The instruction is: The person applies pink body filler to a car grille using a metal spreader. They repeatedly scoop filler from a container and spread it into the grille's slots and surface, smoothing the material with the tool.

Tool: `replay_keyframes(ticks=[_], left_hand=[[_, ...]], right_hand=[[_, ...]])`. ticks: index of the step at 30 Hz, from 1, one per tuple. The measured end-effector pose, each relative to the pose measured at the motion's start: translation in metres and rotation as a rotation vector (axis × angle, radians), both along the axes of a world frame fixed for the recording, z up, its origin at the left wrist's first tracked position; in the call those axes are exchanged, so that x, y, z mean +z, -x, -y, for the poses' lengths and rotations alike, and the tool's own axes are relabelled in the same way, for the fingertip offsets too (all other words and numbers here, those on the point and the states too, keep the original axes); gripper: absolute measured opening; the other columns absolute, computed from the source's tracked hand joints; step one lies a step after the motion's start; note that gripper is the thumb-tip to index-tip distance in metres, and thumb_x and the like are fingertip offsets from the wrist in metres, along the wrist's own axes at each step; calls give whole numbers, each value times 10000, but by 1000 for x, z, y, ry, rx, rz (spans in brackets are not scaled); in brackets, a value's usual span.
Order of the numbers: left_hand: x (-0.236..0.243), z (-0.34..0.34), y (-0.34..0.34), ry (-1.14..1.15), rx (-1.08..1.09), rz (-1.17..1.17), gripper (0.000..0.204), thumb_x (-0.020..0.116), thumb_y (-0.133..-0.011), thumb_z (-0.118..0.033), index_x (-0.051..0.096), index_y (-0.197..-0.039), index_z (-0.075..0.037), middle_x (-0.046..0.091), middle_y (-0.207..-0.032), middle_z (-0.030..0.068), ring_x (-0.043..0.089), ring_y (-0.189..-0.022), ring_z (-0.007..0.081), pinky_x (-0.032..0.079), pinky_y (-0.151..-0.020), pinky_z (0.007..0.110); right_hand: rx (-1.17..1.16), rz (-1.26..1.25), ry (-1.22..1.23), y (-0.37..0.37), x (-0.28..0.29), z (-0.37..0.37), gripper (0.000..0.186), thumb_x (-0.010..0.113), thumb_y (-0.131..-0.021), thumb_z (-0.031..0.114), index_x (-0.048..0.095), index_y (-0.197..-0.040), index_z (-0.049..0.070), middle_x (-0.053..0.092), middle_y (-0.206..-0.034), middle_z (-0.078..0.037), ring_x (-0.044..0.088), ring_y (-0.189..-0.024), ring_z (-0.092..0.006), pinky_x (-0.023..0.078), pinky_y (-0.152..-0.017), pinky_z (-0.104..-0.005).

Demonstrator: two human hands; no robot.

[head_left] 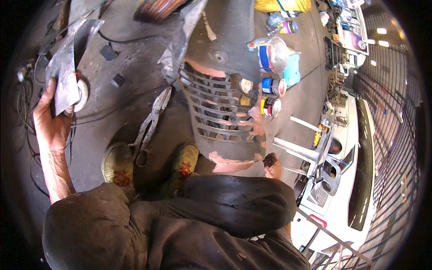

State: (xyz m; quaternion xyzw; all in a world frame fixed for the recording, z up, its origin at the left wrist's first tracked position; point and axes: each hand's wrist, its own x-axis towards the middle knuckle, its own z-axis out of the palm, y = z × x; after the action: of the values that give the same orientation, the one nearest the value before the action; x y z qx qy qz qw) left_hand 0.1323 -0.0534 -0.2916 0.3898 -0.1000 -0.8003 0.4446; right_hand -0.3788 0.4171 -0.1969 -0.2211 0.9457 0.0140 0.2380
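Filler board (67, 67) sits clamped in our left hand (51, 121); we keep it level; right hand (271, 165), grip unclear, steadies the grille panel (220, 112).

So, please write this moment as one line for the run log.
left hand: holds metal sheet | right hand: on edge of grey grille panel | tin snips: on floor by shoes | paint cans: beside panel

We've got the grille panel (220, 112) on the floor ahead of our feet, w/ tin snips (150, 123) just left of it & cans (271, 96) on its right edge. Metal sheet (67, 67) in left hand (53, 128), far left.
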Motion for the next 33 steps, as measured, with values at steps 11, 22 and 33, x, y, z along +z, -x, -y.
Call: replay_keyframes(ticks=[11, 22, 33], left_hand=[[-16, 9, 10, 26, 52, 65, 423, 459, -984, -113, 408, -1330, 125, 548, -1284, 245, 629, -1075, 208, 612, -669, 220], [-28, 26, 11, 131, -84, -141, 452, 458, -980, -88, 355, -1384, 87, 464, -1372, 261, 551, -1207, 267, 614, -717, 290], [-34, 23, 4, 137, -81, -6, 420, 389, -1007, -115, 377, -1382, 75, 425, -1410, 250, 518, -1239, 261, 611, -751, 289]], right_hand=[[-970, -346, 990, -144, -1, -123, 422, 553, -923, 388, 598, -1164, 44, 626, -1011, -162, 610, -907, -252, 465, -848, -375], [-347, 308, 1495, -107, 115, 43, 510, 489, -955, 451, 586, -1220, 26, 604, -1120, -183, 608, -983, -277, 462, -903, -373], [975, 110, -205, -70, 108, 243, 811, 781, -636, 362, 497, -1377, 194, 580, -841, -89, 585, -806, -309, 458, -746, -424]])
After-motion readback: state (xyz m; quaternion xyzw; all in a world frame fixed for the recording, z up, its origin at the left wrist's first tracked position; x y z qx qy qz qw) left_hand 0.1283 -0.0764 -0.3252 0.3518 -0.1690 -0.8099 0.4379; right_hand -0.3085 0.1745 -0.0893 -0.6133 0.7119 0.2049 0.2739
